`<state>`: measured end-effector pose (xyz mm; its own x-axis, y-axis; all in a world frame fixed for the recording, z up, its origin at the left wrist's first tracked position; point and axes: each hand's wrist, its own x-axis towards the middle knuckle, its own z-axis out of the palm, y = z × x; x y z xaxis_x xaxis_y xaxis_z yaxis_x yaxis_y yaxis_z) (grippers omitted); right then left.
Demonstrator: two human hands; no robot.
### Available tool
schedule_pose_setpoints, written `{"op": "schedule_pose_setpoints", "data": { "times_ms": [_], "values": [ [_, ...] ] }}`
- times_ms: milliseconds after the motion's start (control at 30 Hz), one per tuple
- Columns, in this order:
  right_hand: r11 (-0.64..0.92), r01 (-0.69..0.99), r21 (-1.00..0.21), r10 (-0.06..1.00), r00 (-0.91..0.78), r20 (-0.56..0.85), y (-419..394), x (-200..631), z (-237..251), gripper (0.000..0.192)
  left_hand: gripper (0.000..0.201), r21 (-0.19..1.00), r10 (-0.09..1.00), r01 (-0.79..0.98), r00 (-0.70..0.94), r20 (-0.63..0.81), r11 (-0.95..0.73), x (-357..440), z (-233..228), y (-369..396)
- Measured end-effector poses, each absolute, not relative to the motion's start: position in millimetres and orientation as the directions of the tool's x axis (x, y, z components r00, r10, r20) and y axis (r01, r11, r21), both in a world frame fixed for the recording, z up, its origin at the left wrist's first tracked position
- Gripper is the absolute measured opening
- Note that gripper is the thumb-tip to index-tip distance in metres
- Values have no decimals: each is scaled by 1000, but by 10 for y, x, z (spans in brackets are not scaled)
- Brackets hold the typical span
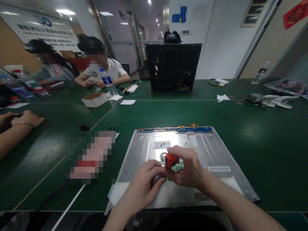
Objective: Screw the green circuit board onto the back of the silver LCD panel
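A flat silver display panel (154, 192) lies back side up at the table's front edge, with a blue circuit strip (175, 130) along its far edge. My right hand (186, 168) is wrapped around the red and black handle of a screwdriver (171, 159), which stands upright over a small green circuit board (180, 165) in the middle of the panel. The tool's tip is hidden by my fingers. Close against it, my left hand (146, 181) is curled with thumb and fingers near the board. What those fingers hold is hidden.
A black monitor housing (173, 67) stands upright at the back. Left of the panel lies a blurred pink item (93, 157). Farther off are an open box (95, 99), a water bottle (107, 80) and gloves (269, 100). Several people's hands rest along the left side.
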<state>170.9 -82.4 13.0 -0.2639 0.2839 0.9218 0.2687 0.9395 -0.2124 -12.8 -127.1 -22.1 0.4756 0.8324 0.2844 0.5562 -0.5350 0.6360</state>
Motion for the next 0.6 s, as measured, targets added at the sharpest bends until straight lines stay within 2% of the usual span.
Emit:
{"op": "schedule_pose_setpoints", "data": {
  "times_ms": [233, 400, 600],
  "values": [
    [947, 201, -253, 309, -336, 890, -829, 1728, 118, 42, 13, 644, 840, 560, 472, 269, -521, -115, -202, -1262],
    [947, 218, -235, 299, -335, 894, -847, 1733, 144, 49, 15, 658, 842, 556, 480, 245, -508, -101, -149, -1260],
    [945, 222, -239, 301, -312, 901, -837, 1719, 121, 47, 14, 651, 836, 549, 478, 270, -524, -102, -138, -1271]
  ]
}}
